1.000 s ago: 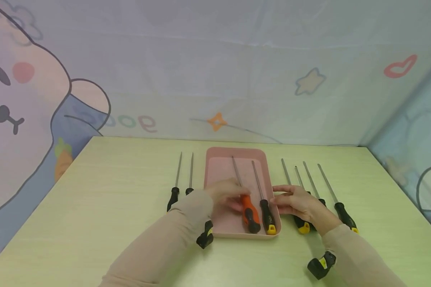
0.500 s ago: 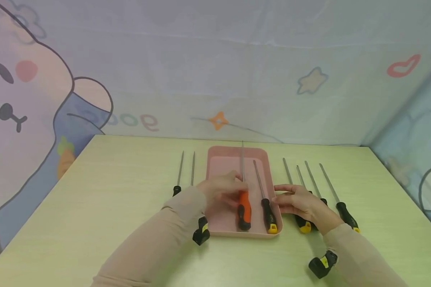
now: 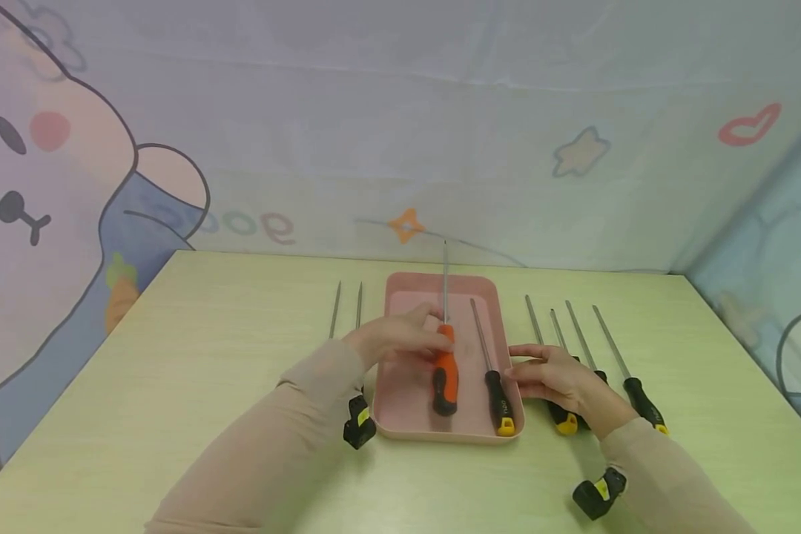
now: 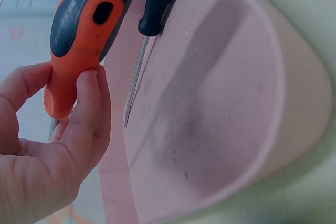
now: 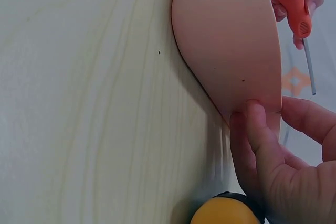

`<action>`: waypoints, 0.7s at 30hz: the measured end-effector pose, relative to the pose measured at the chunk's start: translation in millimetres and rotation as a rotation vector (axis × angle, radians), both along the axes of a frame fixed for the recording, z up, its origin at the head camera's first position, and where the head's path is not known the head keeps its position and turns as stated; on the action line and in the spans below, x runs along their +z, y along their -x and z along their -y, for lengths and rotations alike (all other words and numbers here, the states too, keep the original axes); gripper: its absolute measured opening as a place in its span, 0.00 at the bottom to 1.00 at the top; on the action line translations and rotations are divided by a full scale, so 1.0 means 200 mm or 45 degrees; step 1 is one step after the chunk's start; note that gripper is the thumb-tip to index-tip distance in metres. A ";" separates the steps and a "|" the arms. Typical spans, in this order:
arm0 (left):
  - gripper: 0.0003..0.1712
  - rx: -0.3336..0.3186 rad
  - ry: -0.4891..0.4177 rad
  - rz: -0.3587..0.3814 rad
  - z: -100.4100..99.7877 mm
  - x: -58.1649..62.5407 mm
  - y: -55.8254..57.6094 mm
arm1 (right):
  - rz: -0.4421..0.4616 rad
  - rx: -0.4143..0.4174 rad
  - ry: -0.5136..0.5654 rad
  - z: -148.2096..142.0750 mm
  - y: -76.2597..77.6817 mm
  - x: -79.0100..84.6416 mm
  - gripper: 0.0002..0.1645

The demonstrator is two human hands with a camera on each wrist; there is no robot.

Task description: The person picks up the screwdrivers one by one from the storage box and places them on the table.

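Note:
An orange-and-black screwdriver (image 3: 446,371) is pinched by its handle between the thumb and fingers of my left hand (image 3: 400,337). It hangs above the pink tray (image 3: 400,415), its shaft pointing away past the far rim. In the left wrist view, the orange handle (image 4: 79,72) is apart from the tray floor, where a shadow falls. A black screwdriver with a yellow end (image 3: 499,404) lies inside the tray on the right. My right hand (image 3: 550,378) holds the tray's right wall; in the right wrist view, fingers (image 5: 257,124) press the outer side and the thumb meets the rim.
Several black-and-yellow screwdrivers (image 3: 643,400) lie right of the tray, some partly behind my right hand. Left of it are two screwdriver shafts (image 3: 359,304), their handles hidden by my left arm. A printed cloth (image 3: 374,148) hangs behind the table (image 3: 240,319).
My left hand has lifted the orange screwdriver off the tray floor and moved it leftward and away, turning its shaft straighter. The right hand stays at the tray's side.

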State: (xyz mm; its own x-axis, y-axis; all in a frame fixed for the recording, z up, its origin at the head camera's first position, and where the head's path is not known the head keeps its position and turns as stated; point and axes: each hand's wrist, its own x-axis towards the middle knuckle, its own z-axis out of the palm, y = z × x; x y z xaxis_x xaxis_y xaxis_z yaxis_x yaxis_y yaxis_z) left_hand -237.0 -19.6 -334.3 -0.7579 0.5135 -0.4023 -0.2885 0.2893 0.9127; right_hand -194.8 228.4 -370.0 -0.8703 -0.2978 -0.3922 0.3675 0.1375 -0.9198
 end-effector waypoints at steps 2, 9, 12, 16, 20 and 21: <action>0.28 0.002 -0.017 0.029 0.02 0.01 0.00 | 0.002 0.002 0.006 0.00 0.00 0.00 0.39; 0.34 -0.009 -0.061 0.066 0.08 0.01 0.01 | 0.009 0.007 0.024 0.00 0.00 0.00 0.40; 0.35 -0.017 -0.063 0.061 0.11 0.01 0.01 | 0.011 0.006 0.026 0.00 0.00 0.00 0.40; 0.35 -0.021 -0.059 0.052 0.15 0.02 0.01 | 0.012 0.007 0.032 0.00 0.00 0.00 0.40; 0.33 -0.019 -0.073 0.053 0.18 0.03 0.02 | 0.013 0.009 0.036 0.00 0.00 0.00 0.39; 0.33 -0.023 -0.070 0.047 0.19 0.03 0.02 | 0.014 0.009 0.033 0.00 0.00 0.00 0.39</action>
